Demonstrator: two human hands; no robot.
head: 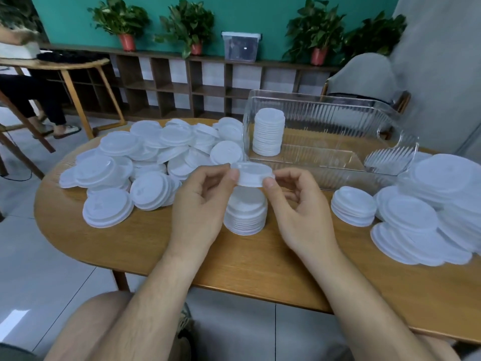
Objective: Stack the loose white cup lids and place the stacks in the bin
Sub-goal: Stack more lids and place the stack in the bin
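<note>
Head cam shows both hands raised just in front of the clear ribbed bin (338,110), pinching one white lid (252,174) between them. The left hand (200,201) grips the lid's left edge with thumb and fingertips, and the right hand (299,204) does the same on the right edge. The lid hangs right above a short stack (246,214) sitting on the wooden table (234,256) in front of the bin. One tall stack (268,134) stands inside the bin at its left end. A big loose pile (156,157) lies left of the bin, and a second heap (429,204) sits to the right of it.
</note>
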